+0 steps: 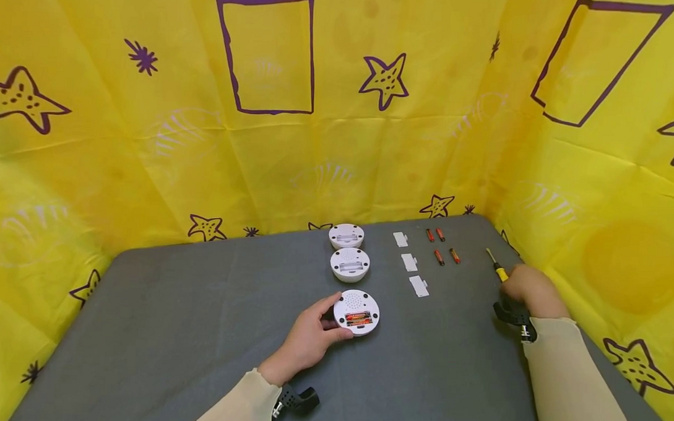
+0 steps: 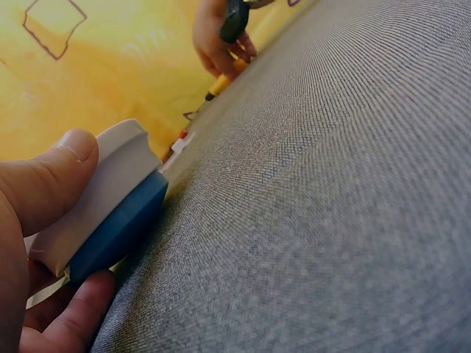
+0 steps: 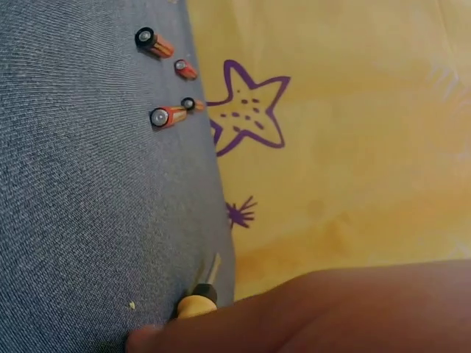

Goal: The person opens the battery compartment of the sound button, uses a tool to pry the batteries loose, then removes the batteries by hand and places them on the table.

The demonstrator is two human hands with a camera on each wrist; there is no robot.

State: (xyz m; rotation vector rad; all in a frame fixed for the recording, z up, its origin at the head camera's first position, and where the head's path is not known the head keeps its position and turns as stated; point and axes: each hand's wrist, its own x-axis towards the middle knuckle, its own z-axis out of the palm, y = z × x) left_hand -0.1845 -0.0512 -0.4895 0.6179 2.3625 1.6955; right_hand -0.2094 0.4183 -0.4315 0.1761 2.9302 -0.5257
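Note:
My left hand (image 1: 309, 336) grips a round white battery-powered device (image 1: 353, 301) by its left edge, thumb on one side and fingers beneath. Its open compartment faces up with two red batteries (image 1: 358, 318) inside; the left wrist view shows a blue lower part (image 2: 121, 228). Far to the right, my right hand (image 1: 535, 292) holds the yellow handle of a screwdriver (image 1: 500, 272), whose shaft points away toward the back wall. In the right wrist view the fingers hide most of that handle. The screwdriver lies low, close to the table surface.
Two more round white devices (image 1: 350, 264) with open battery compartments stand behind the held one. Three white battery covers (image 1: 418, 286) lie in a column to their right. Several loose red batteries (image 1: 439, 257) lie beyond on the grey table (image 1: 199, 329). Yellow patterned cloth (image 1: 339, 142) surrounds the table.

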